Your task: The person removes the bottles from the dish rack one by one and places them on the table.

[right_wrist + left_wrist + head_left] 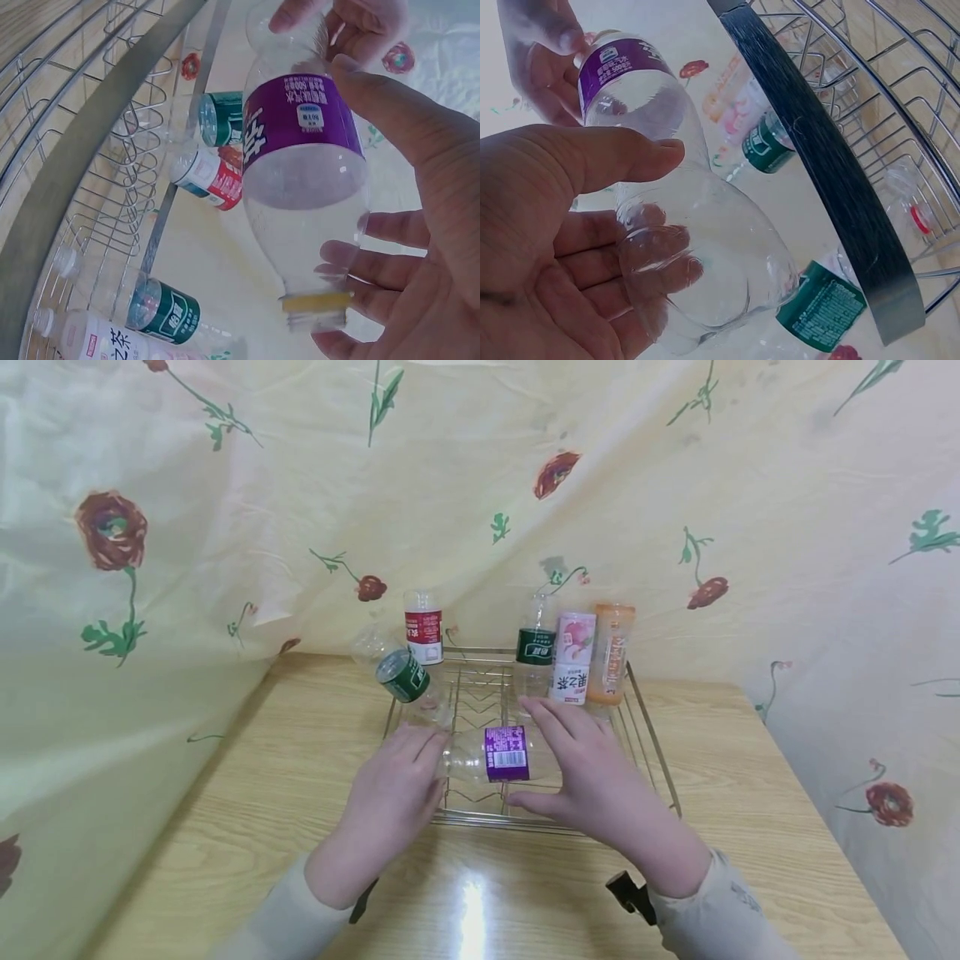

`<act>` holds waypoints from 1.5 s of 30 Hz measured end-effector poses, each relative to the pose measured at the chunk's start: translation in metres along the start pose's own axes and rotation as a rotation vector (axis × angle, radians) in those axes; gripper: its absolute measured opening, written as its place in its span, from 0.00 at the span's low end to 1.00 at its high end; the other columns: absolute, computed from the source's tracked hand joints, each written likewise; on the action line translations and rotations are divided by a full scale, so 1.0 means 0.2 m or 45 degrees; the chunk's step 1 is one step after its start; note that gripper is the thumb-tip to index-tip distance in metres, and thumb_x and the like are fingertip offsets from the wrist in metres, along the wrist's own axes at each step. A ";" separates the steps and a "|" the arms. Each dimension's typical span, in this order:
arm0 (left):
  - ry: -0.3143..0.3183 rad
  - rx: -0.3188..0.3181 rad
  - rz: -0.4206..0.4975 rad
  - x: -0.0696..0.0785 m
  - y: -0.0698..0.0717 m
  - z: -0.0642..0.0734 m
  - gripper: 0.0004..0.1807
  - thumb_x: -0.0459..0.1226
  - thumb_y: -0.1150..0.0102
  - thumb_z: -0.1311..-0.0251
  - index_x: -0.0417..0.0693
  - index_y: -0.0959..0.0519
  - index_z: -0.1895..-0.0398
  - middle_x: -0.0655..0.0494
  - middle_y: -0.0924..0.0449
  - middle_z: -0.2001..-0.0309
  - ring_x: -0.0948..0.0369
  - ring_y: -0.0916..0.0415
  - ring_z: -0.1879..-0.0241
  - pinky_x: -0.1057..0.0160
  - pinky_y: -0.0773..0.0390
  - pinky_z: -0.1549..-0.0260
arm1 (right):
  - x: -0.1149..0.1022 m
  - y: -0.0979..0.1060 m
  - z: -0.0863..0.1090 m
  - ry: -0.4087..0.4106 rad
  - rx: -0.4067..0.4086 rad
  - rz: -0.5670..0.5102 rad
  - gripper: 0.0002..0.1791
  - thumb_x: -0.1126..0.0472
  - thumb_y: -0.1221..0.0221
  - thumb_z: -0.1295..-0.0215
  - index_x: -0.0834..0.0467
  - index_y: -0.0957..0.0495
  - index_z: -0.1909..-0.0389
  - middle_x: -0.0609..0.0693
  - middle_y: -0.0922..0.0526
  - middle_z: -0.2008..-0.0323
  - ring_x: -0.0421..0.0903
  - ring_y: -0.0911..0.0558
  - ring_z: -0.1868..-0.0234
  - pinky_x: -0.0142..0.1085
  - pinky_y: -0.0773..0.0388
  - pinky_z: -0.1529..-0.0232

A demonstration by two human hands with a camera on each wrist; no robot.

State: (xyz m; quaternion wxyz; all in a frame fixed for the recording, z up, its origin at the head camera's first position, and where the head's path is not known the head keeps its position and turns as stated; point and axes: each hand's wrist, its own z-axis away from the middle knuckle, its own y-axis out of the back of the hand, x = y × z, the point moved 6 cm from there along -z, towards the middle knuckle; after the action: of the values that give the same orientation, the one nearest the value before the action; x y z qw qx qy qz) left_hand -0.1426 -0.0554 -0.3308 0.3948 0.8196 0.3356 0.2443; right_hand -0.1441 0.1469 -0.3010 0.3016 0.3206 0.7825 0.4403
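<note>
A clear plastic bottle with a purple label lies sideways between both hands, over the front of a wire rack. My left hand holds its base end, thumb on one side and fingers on the other, as the left wrist view shows. My right hand is spread around the neck end, fingers above and thumb below in the head view. The right wrist view shows the bare threaded neck with a yellow ring near those fingers. Whether the right fingertips press on the bottle is hard to tell.
On the rack's left, a green-labelled bottle leans beside a red-and-white-labelled bottle. At its right stand another green-labelled bottle, a pink-and-white bottle and an orange-labelled bottle. Flowered cloth hangs behind the wooden table.
</note>
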 end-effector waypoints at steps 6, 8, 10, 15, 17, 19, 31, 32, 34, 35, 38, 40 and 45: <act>0.045 -0.007 0.014 -0.01 0.00 0.02 0.32 0.28 0.20 0.58 0.33 0.21 0.44 0.42 0.19 0.47 0.47 0.23 0.44 0.52 0.28 0.36 | 0.03 0.03 0.01 0.003 0.016 -0.060 0.66 0.36 0.21 0.58 0.58 0.42 0.22 0.58 0.29 0.32 0.58 0.30 0.33 0.61 0.36 0.33; 0.065 -0.016 0.013 -0.02 0.00 0.02 0.32 0.29 0.21 0.56 0.33 0.21 0.44 0.42 0.19 0.46 0.47 0.23 0.43 0.51 0.29 0.36 | 0.05 0.04 0.01 -0.026 -0.002 -0.081 0.66 0.36 0.21 0.57 0.58 0.44 0.21 0.58 0.30 0.31 0.58 0.32 0.32 0.60 0.37 0.32; 0.090 -0.026 0.014 -0.03 0.01 0.03 0.31 0.29 0.22 0.54 0.33 0.21 0.44 0.42 0.19 0.45 0.46 0.24 0.42 0.50 0.31 0.35 | 0.06 0.04 0.02 -0.068 -0.024 -0.100 0.66 0.35 0.22 0.56 0.56 0.45 0.21 0.58 0.32 0.30 0.58 0.32 0.31 0.60 0.36 0.32; 0.158 -0.036 0.014 -0.04 0.01 0.05 0.32 0.31 0.22 0.52 0.33 0.22 0.41 0.40 0.20 0.44 0.45 0.25 0.40 0.49 0.33 0.33 | 0.10 0.08 0.03 -0.117 -0.023 -0.163 0.66 0.36 0.22 0.56 0.56 0.47 0.20 0.60 0.33 0.29 0.61 0.33 0.31 0.62 0.36 0.33; 0.179 -0.031 0.021 -0.05 0.02 0.05 0.33 0.31 0.22 0.52 0.33 0.23 0.41 0.40 0.21 0.43 0.45 0.25 0.40 0.49 0.34 0.33 | 0.11 0.09 0.03 -0.113 -0.005 -0.182 0.67 0.37 0.21 0.56 0.56 0.47 0.20 0.60 0.34 0.28 0.61 0.33 0.31 0.62 0.36 0.33; 0.199 -0.020 0.037 -0.06 0.02 0.06 0.33 0.30 0.22 0.52 0.34 0.23 0.40 0.41 0.21 0.43 0.45 0.26 0.40 0.48 0.34 0.33 | 0.12 0.10 0.03 -0.125 0.002 -0.190 0.67 0.36 0.22 0.56 0.55 0.47 0.20 0.59 0.34 0.28 0.60 0.34 0.30 0.61 0.36 0.32; 0.281 0.103 0.106 -0.12 0.05 0.11 0.32 0.31 0.21 0.51 0.35 0.22 0.42 0.42 0.20 0.44 0.46 0.25 0.41 0.51 0.18 0.49 | 0.21 0.13 0.09 -0.262 -0.031 -0.257 0.67 0.30 0.26 0.54 0.53 0.50 0.19 0.57 0.42 0.23 0.61 0.41 0.25 0.66 0.41 0.32; 0.286 0.114 0.110 -0.12 0.05 0.12 0.32 0.31 0.22 0.51 0.34 0.23 0.41 0.42 0.20 0.44 0.46 0.25 0.41 0.51 0.17 0.50 | 0.21 0.13 0.10 -0.266 -0.031 -0.264 0.67 0.30 0.26 0.54 0.53 0.50 0.19 0.58 0.43 0.23 0.61 0.42 0.25 0.67 0.41 0.32; 0.303 0.132 0.114 -0.13 0.05 0.13 0.32 0.31 0.22 0.51 0.34 0.23 0.41 0.41 0.21 0.43 0.46 0.25 0.41 0.50 0.18 0.49 | 0.23 0.13 0.11 -0.266 -0.025 -0.272 0.67 0.31 0.25 0.54 0.54 0.48 0.19 0.57 0.42 0.24 0.61 0.41 0.26 0.66 0.40 0.32; 0.312 0.139 0.116 -0.14 0.05 0.13 0.32 0.30 0.22 0.51 0.34 0.23 0.41 0.41 0.21 0.43 0.46 0.24 0.41 0.50 0.18 0.48 | 0.24 0.13 0.11 -0.266 -0.022 -0.280 0.66 0.32 0.24 0.54 0.54 0.48 0.19 0.57 0.41 0.24 0.61 0.40 0.26 0.65 0.39 0.32; 0.341 0.164 0.121 -0.15 0.06 0.14 0.32 0.30 0.22 0.51 0.34 0.23 0.41 0.41 0.21 0.43 0.45 0.24 0.42 0.49 0.21 0.45 | 0.26 0.13 0.14 -0.272 -0.016 -0.287 0.65 0.34 0.23 0.54 0.53 0.46 0.20 0.58 0.39 0.25 0.62 0.38 0.28 0.65 0.37 0.34; 0.352 0.178 0.135 -0.15 0.07 0.14 0.32 0.29 0.21 0.52 0.34 0.23 0.41 0.41 0.21 0.44 0.45 0.23 0.42 0.48 0.24 0.41 | 0.28 0.13 0.16 -0.295 -0.023 -0.294 0.65 0.35 0.23 0.54 0.52 0.47 0.19 0.57 0.39 0.24 0.63 0.37 0.28 0.66 0.36 0.35; 0.367 0.209 0.175 -0.17 0.08 0.15 0.33 0.28 0.21 0.53 0.33 0.23 0.41 0.40 0.21 0.44 0.45 0.24 0.43 0.47 0.31 0.35 | 0.33 0.12 0.20 -0.358 -0.068 -0.304 0.68 0.32 0.25 0.53 0.51 0.54 0.18 0.58 0.46 0.22 0.67 0.41 0.27 0.69 0.38 0.36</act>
State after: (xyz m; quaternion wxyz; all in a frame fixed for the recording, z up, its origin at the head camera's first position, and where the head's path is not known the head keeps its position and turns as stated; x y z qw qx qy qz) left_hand -0.1395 -0.1025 -0.3396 0.2567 0.8266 0.3507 0.3577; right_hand -0.1475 0.2270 -0.3095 0.4665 0.2758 0.7531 0.3729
